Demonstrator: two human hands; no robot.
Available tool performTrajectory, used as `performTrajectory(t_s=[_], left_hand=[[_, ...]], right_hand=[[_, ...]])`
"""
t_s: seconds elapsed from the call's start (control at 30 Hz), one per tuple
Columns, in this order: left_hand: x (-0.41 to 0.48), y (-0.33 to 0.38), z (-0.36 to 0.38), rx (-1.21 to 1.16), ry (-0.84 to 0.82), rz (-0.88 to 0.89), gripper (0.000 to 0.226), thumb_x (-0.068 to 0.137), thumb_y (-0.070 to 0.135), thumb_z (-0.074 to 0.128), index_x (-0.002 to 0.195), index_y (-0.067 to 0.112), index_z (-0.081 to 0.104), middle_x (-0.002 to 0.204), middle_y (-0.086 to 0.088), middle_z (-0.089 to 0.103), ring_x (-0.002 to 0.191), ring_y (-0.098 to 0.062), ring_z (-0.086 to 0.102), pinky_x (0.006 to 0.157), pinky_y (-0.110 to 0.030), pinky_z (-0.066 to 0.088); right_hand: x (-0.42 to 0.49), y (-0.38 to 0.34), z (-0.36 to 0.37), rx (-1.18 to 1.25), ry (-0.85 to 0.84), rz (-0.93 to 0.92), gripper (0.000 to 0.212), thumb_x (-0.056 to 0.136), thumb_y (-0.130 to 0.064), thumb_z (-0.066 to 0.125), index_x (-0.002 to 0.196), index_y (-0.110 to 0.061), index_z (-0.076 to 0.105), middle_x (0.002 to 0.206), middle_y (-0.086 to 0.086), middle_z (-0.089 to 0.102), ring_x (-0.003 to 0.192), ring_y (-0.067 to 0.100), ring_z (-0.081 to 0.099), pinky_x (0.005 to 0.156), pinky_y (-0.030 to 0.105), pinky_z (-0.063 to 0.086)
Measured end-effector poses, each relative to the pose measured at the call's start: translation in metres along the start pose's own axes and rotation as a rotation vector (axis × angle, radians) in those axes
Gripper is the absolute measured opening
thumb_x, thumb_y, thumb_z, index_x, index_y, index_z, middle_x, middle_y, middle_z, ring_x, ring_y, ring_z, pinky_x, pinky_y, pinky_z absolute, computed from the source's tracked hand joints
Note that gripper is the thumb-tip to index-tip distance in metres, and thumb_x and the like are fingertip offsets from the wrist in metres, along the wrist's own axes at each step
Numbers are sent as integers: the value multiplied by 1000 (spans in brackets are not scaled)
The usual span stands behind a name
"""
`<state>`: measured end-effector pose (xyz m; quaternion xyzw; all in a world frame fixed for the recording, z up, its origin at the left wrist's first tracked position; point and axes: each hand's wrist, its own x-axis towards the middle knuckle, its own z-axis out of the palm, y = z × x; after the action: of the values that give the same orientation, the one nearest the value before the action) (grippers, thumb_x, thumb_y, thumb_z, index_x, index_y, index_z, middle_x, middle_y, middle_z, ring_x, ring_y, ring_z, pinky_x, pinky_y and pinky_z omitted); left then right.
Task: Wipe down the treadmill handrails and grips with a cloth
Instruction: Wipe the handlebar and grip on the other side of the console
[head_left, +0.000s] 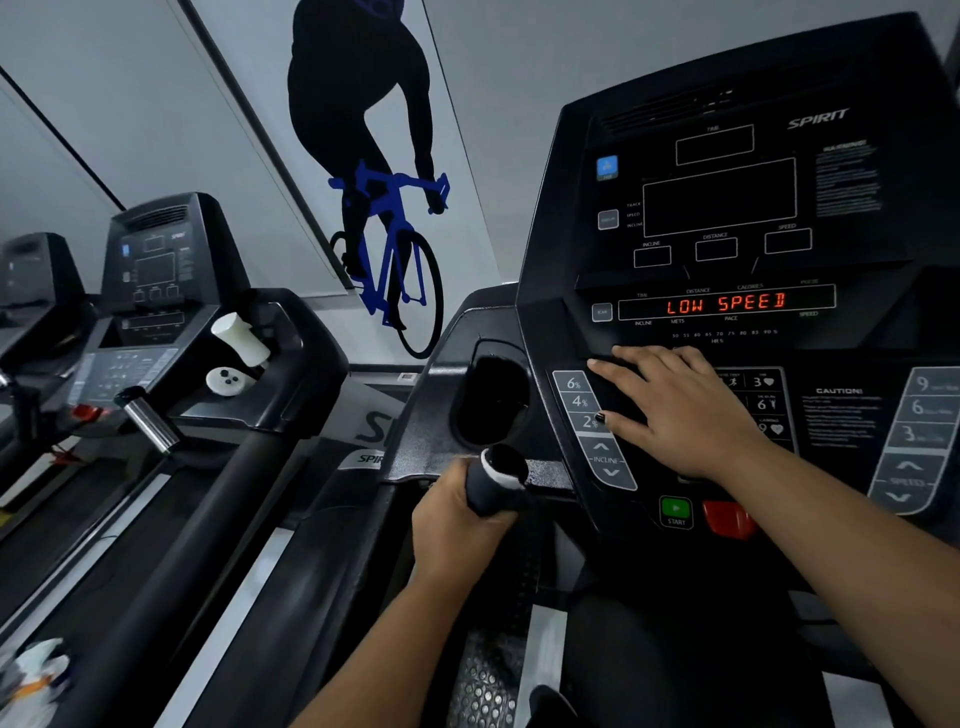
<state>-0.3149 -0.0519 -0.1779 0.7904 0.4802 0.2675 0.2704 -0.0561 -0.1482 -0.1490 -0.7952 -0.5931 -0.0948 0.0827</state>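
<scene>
Left hand (457, 514) curls round the handgrip (493, 483) end, cup holder (491, 400) at its twelve o'clock; right hand (680, 410) lies spread flat, three o'clock of the incline keypad (605, 460).

A white bottle (240, 339) lies on the neighbouring treadmill (156, 270) near a cyclist mural (358, 104).

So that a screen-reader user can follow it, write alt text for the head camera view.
A person's left hand grips the treadmill's dark grip while the right hand rests flat on the console beside the incline buttons. The display reads LOW SPEED; a second treadmill stands to the left.
</scene>
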Motion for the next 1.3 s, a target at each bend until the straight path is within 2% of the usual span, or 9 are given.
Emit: performTrajectory(t_s=[0.13,0.23,0.3,0.47,0.67,0.83,0.97,1.1,1.3], left_hand=[[13,-10,-9,-151,-199,-78,38,52,25,84,84,32,65,67,10,68,62,-13,66,55,-34,55],[32,0,-23,-251,-494,-82,35,58,0,83,82,19,67,68,8,70,66,-13,65,61,-24,52],[44,11,-29,-283,-658,-97,31,56,0,81,81,14,69,74,2,71,71,-15,66,69,-29,55],[61,35,-33,-271,-855,-75,30,66,-18,75,74,11,72,74,-2,73,70,-12,69,68,-27,56],[72,45,-33,-249,-926,-149,27,62,7,83,86,12,72,84,-6,72,82,-19,69,85,-36,56],[79,71,-27,-41,-942,-177,25,63,12,81,87,11,73,87,-13,74,82,-28,71,85,-40,58],[73,90,-17,194,-832,-9,10,71,13,78,71,18,69,68,0,67,66,-17,64,62,-24,49],[59,92,-8,438,-529,186,16,74,26,72,72,21,58,70,5,60,75,-21,62,62,-27,44],[16,66,-2,128,3,194,12,78,31,64,85,26,55,72,8,59,68,-12,56,57,-30,40]], right_hand=[[1,-1,1,-4,1,2,67,90,-65,21,148,-34,29,148,-1,41,134,19,38,112,44,26],[3,-2,2,-30,-1,6,67,90,-65,20,148,-32,30,146,1,42,133,21,39,111,46,27],[3,-3,2,-35,-4,9,67,90,-65,20,147,-32,31,146,1,43,132,21,39,110,46,27],[3,-3,2,-38,-2,12,67,90,-65,21,147,-32,31,146,1,43,132,21,40,110,46,27],[4,-3,2,-43,-1,11,67,90,-66,20,148,-32,29,146,0,42,132,21,39,110,46,27],[3,-3,1,-44,-5,13,67,90,-66,20,148,-33,29,146,-1,42,132,20,40,110,44,26],[3,-3,-1,-18,-7,13,68,89,-68,17,148,-35,29,146,-2,42,133,19,39,111,43,26],[2,-2,-1,-7,-7,10,68,89,-68,14,148,-36,28,147,-3,41,134,18,38,111,42,25],[1,0,-1,6,2,5,68,90,-67,16,148,-36,29,148,-3,41,134,18,38,112,41,25]])
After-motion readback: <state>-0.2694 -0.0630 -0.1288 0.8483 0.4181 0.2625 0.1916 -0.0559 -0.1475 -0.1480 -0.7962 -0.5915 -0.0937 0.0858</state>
